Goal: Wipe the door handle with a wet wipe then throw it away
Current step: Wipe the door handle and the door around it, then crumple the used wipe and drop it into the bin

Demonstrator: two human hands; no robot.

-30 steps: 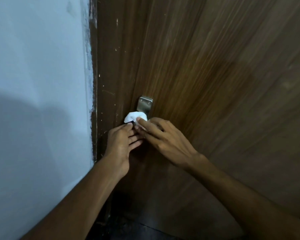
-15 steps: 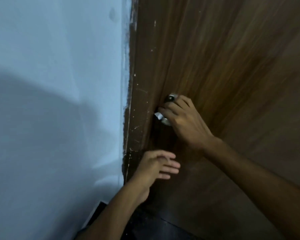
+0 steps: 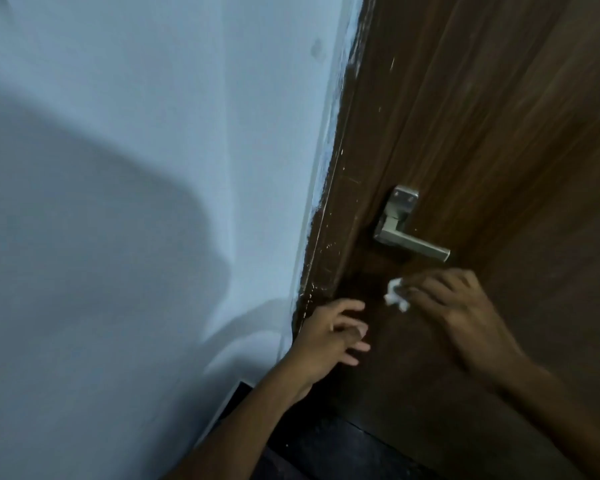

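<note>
Brown wood grain fills the right side: one door (image 3: 499, 133), its left edge scuffed with pale scratches where it meets one light blue wall (image 3: 136, 168). On the door there is one handle (image 3: 411, 244), a brushed silver lever on a narrow plate, the lever pointing toward the door's right side and bare of any hand. There is one wipe (image 3: 396, 295), white and crumpled into a small wad (its edges are blurred), just below the handle and apart from it. Two hands are in view. The right hand (image 3: 465, 313) pinches the wipe at its fingertips, knuckles up, in front of the door's lower part. The left hand (image 3: 329, 337) is lower and nearer the door's left edge, fingers loosely spread, holding nothing, close to the wood, though whether it touches I cannot tell. A strip of dark floor (image 3: 326, 452) shows at the bottom between the two forearms.
</note>
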